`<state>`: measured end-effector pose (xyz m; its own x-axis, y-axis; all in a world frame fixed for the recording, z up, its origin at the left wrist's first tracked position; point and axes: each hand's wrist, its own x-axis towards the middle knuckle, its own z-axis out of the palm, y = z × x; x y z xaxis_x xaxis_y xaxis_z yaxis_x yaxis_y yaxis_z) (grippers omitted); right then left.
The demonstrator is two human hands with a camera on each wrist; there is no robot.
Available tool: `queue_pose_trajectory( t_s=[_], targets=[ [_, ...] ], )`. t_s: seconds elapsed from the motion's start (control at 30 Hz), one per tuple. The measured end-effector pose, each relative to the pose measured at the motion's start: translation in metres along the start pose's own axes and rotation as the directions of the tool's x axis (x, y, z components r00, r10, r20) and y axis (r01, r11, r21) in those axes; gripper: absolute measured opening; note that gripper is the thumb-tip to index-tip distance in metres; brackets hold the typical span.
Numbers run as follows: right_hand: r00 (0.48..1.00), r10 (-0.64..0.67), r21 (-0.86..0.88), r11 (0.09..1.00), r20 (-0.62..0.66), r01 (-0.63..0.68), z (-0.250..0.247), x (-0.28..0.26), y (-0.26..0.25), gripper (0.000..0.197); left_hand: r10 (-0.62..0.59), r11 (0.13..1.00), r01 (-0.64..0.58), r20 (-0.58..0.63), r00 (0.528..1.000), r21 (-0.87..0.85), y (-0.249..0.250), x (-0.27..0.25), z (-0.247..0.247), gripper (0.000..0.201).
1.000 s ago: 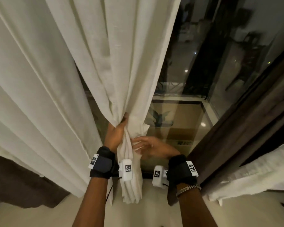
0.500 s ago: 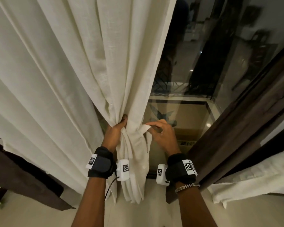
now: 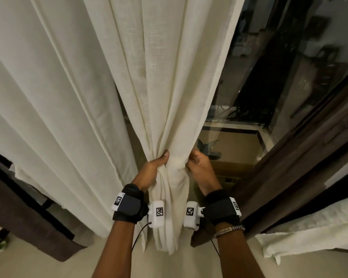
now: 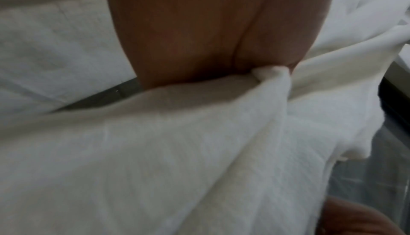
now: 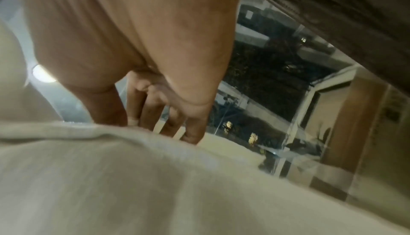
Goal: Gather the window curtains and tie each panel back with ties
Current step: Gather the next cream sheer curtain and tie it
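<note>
A cream curtain panel (image 3: 169, 87) is gathered into a narrow bunch at the middle of the head view, in front of the dark window glass (image 3: 279, 67). The bunch is clasped from the left side by the left hand (image 3: 155, 167), whose thumb is laid across the front folds while the other fingers are wrapped behind the cloth and hidden. In the left wrist view the left hand (image 4: 199, 37) is seen pressed into the fabric, with a small knob of cloth squeezed out at its edge.

The right side of the bunch is held by the right hand (image 3: 199, 165), its fingers (image 3: 191, 157) curled in against the edge of the fabric. In the right wrist view the fingers (image 5: 190, 128) are seen close together, their tips meeting the top of the cloth; whether a separate tie is pinched there cannot be told, as that view is blurred.

Below the two hands the gathered cloth hangs straight down to the floor (image 3: 38, 267). A wider cream curtain (image 3: 48, 97) is hung to the left, apart from the bunch. A dark brown curtain (image 3: 299, 177) is slanted along the right, with a white cloth (image 3: 309, 237) lying below it. Black wrist straps with white marker blocks are worn on both forearms, and a metal bracelet (image 3: 229, 230) is worn on the right one.
</note>
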<state>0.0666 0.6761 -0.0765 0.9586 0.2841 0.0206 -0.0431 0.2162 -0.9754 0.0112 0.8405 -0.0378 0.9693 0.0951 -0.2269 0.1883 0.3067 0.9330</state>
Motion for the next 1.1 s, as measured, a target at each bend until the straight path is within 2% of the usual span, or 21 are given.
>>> queue_pose_trajectory(
  t_s=[0.07,0.2,0.37,0.47,0.57,0.7,0.83,0.9,1.0,1.1],
  targets=[
    [0.993,0.075,0.097,0.992,0.088,-0.084,0.005,-0.004,0.0,0.031,-0.006,1.0,0.006,0.018,1.0,0.011,0.0,-0.003,0.001,0.034],
    [0.971,0.148,0.111,0.979,0.189,-0.171,0.011,-0.007,-0.001,0.034,-0.009,0.999,0.008,0.025,1.0,0.036,0.001,-0.002,0.0,0.04],
    [0.97,0.216,0.028,0.975,0.115,-0.22,0.007,-0.002,-0.003,0.05,0.082,0.993,-0.076,-0.068,0.994,0.085,-0.004,0.008,-0.002,0.059],
    [0.972,0.223,0.017,0.974,0.078,-0.225,0.001,-0.003,-0.004,0.042,0.132,0.984,-0.115,-0.124,0.983,0.138,-0.004,0.011,-0.001,0.044],
    [0.968,0.248,0.094,0.963,0.045,-0.252,-0.005,0.0,-0.001,0.04,0.2,0.965,-0.163,-0.171,0.965,0.207,-0.004,0.012,0.005,0.027],
    [0.949,0.272,0.195,0.933,0.161,-0.301,-0.008,-0.005,-0.001,0.032,0.263,0.928,-0.202,-0.165,0.951,0.313,-0.008,0.016,0.008,0.01],
    [0.938,0.222,0.092,0.963,0.265,-0.253,-0.012,-0.011,-0.006,0.04,0.298,0.892,-0.224,-0.138,0.944,0.393,-0.01,0.02,0.006,0.022],
    [0.942,0.208,0.059,0.971,0.262,-0.231,-0.01,-0.011,-0.009,0.048,0.316,0.882,-0.243,-0.124,0.941,0.403,-0.01,0.02,0.004,0.032],
    [0.958,0.182,0.008,0.982,0.224,-0.188,-0.004,-0.006,-0.012,0.057,0.359,0.839,-0.279,-0.091,0.929,0.467,-0.01,0.019,0.004,0.059],
    [0.959,0.15,-0.067,0.988,0.239,-0.137,-0.001,-0.002,-0.011,0.058,0.422,0.761,-0.316,-0.063,0.904,0.567,-0.014,0.021,0.003,0.056]
  ],
)
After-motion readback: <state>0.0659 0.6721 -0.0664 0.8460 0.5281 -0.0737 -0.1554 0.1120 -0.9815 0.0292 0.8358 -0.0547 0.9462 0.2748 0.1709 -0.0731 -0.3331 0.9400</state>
